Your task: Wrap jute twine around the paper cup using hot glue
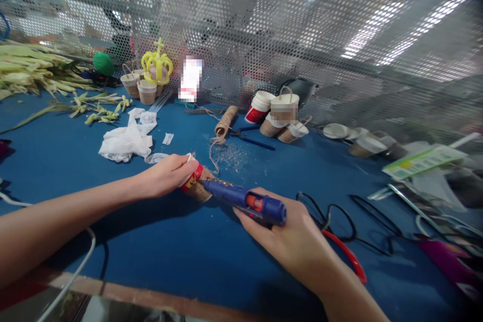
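Observation:
My left hand [166, 176] is closed round a small paper cup [193, 181] with a red band, partly wrapped in brown twine and lying on its side on the blue table [158, 246]. My right hand [287, 234] grips a blue glue gun [245, 201], its nozzle touching the twine-wrapped side of the cup. A strand of twine runs from the cup up to a twine spool [225, 122] further back.
Scissors [251, 137] lie behind the spool. Twine-wrapped cups [283, 118] stand at the back, more cups and a yellow crown [156, 66] back left. Crumpled white plastic [126, 141] and green leaves [33, 68] lie left. Black and red cables [339, 231] run right. A perforated metal screen [302, 35] walls the back.

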Demonstrator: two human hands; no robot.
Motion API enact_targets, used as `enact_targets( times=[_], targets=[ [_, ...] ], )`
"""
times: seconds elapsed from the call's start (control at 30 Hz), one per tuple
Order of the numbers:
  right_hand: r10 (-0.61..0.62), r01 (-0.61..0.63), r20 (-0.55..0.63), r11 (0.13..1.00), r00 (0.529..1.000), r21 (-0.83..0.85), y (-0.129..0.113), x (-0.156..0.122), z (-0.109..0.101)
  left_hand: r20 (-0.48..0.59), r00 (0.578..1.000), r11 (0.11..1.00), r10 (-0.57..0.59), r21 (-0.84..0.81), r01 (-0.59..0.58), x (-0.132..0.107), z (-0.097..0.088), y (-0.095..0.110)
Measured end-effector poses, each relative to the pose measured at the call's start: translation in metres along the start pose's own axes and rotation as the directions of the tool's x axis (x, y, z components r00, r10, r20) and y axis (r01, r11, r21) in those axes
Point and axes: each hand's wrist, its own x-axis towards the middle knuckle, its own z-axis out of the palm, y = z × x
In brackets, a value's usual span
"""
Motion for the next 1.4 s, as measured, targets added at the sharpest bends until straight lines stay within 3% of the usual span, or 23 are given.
enact_targets(
  times=[0.1,0.23,0.43,0.6,0.77,1.17,1.4],
  targets=[
    [-0.001,0.001,-0.014,1.0,1.0,-0.014,0.0008,0.0011,0.0,0.042,0.998,0.999,0.038,0.028,-0.039,-0.0002,-0.0005,-0.0012],
    [0.022,-0.023,-0.095,1.0,0.995,-0.014,0.0031,0.0028,-0.0005,0.098,0.991,0.977,0.089,0.185,-0.106,-0.0001,-0.0024,-0.0023],
    [0.04,-0.04,-0.05,0.999,0.998,-0.008,0.0004,0.0028,-0.0024,0.145,0.986,0.95,0.082,0.287,-0.121,-0.001,-0.0035,-0.0011],
    [0.099,-0.1,-0.09,0.995,0.991,-0.004,-0.0002,0.0036,-0.004,0.15,0.984,0.946,0.099,0.291,-0.14,-0.0011,-0.0031,-0.0022],
    [0.096,-0.094,-0.042,0.994,0.995,0.051,0.0007,0.0038,-0.0038,0.164,0.982,0.949,0.091,0.284,-0.135,-0.0017,-0.0028,-0.0028],
    [0.217,-0.215,-0.005,0.971,0.976,0.107,-0.0001,0.0073,-0.0078,0.159,0.98,0.963,0.122,0.218,-0.155,-0.0019,-0.003,-0.0045],
    [0.196,-0.196,0.013,0.974,0.981,0.116,0.0008,0.0075,-0.0083,0.16,0.978,0.958,0.132,0.234,-0.167,-0.0042,-0.0024,-0.0042]
  ],
)
